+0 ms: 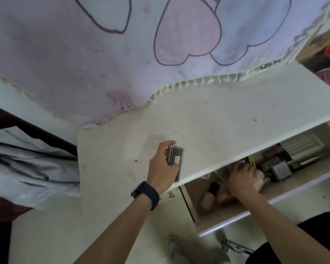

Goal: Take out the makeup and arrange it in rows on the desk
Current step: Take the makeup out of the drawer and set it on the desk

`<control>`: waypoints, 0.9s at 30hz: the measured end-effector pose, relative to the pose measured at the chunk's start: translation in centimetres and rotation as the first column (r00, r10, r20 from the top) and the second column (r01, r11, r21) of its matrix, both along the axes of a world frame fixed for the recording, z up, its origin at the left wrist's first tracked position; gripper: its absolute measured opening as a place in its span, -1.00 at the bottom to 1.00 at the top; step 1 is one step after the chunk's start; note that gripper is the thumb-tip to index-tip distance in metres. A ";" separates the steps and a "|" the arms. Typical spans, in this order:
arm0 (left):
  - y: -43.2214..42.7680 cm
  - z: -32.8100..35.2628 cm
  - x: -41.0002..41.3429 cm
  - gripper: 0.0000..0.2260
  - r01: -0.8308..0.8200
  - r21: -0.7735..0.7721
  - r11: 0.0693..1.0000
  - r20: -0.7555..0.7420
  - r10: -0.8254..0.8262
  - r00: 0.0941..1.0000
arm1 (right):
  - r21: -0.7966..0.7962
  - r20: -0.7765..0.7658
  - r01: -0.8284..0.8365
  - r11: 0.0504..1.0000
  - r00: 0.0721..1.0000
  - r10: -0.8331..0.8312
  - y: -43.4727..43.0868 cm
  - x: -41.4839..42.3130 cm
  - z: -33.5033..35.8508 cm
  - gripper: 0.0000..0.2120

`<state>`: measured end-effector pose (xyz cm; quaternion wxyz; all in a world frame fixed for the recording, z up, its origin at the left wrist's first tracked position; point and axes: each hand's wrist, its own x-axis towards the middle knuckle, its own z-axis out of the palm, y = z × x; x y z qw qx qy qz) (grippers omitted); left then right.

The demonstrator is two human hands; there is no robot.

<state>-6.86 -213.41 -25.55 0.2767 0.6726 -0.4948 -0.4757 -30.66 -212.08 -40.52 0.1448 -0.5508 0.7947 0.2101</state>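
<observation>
My left hand (163, 166), with a dark watch on its wrist, grips a flat rectangular makeup palette (176, 159) with a clear lid, held upright just above the near edge of the white desk (208, 126). My right hand (242, 180) reaches into the open drawer (223, 223) under the desktop, its fingers curled round a pale object with thin yellow sticks (252, 162); what it is I cannot tell. A beige bottle with a black cap (211, 195) lies in the drawer left of that hand.
A pink and white curtain with heart prints (122, 54) hangs over the back of the desk. A white lattice basket (301, 144) and small boxes (280, 168) fill the drawer's right end. Pale cloth (27, 164) lies at the left. My dark-clad legs (293, 252) are below.
</observation>
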 end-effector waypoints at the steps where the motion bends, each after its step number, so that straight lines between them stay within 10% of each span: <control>1: -0.1 -0.1 0.5 -0.44 -0.007 0.005 1.000 -0.006 0.007 1.000 | 0.022 -0.006 -0.001 1.000 1.000 0.001 0.3 0.0 0.4 -0.46; 13: -4.2 0.7 9.2 -0.55 0.075 -0.061 0.995 0.173 -0.064 0.983 | -0.132 0.641 0.054 0.990 0.766 0.044 5.1 4.5 10.4 -0.38; 27: -10.3 -6.0 24.0 -0.35 0.324 -0.199 0.925 0.641 -0.127 0.757 | -0.357 0.557 -0.304 0.883 0.690 0.463 -11.4 22.3 13.8 -0.36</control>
